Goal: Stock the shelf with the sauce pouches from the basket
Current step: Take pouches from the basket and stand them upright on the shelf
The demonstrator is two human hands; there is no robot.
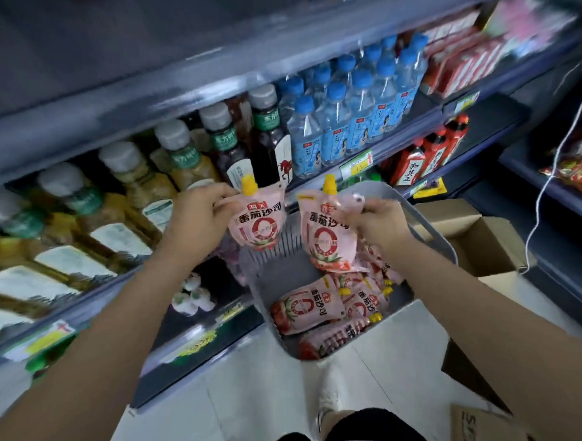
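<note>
A white shoe (330, 385) stands on the pale tiled floor (257, 388) just before the grey basket (426, 224). More tomato sauce pouches (307, 309) lie heaped in the basket. Above it, the left hand (196, 217) has its fingers pinched on the top edge of one yellow-capped pouch (258, 221), and the right hand (379, 223) grips the top corner of a second pouch (327, 242); both hang upright. A cardboard box (477, 239) sits right of the basket. Beyond it, the blue-grey shelf (111, 118) carries tea bottles (180, 151) and water bottles (338, 118).
</note>
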